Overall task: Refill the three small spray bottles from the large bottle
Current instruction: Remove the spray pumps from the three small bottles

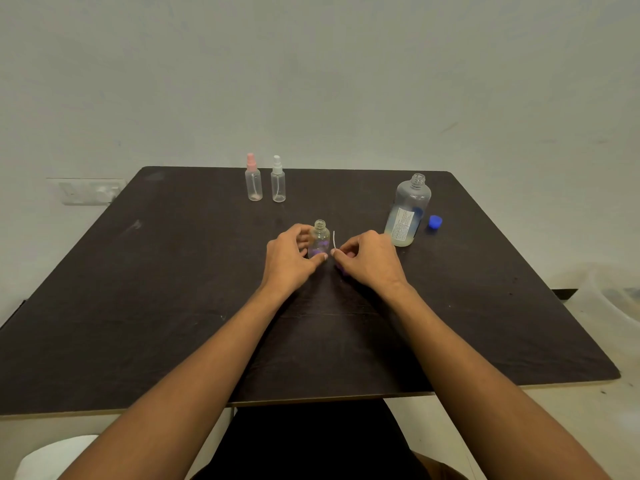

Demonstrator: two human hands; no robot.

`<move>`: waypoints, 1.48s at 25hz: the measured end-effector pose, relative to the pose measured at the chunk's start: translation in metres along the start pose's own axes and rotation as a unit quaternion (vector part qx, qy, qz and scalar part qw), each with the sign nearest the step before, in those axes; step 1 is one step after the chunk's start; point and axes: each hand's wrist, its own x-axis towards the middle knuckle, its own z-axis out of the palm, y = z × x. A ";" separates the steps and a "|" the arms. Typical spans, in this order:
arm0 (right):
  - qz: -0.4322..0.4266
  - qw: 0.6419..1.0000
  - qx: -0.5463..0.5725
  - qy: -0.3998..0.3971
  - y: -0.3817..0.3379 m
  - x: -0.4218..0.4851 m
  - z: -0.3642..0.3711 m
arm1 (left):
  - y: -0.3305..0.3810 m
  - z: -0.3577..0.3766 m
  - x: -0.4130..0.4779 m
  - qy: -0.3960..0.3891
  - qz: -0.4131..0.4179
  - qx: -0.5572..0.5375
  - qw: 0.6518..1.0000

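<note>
Gripping the small clear plastic bottle w/ open threaded neck [320, 239], the left hand [292, 258] curls fingers and thumb round its lower body; it stands upright mid-table. The right hand [367, 261], just beside, pinches a purple spray head [341, 268], mostly hidden, w/ its thin white dip tube [334, 239] pointing up.

Risks, as I judge: narrow neck means spills when pouring, and the light bottle could tip if let go.

Contents here: can't tell, maybe empty. The large clear labelled bottle [408, 213], uncapped, holds pale liquid low down; its blue cap [435, 222] lies beside. The 2 far bottles, pink-topped [253, 181] and white-topped [278, 183], look approx. empty.
</note>
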 end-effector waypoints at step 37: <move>-0.133 0.976 0.163 0.051 -0.067 0.072 -0.050 | -0.001 -0.088 0.031 0.112 0.051 0.015 0.992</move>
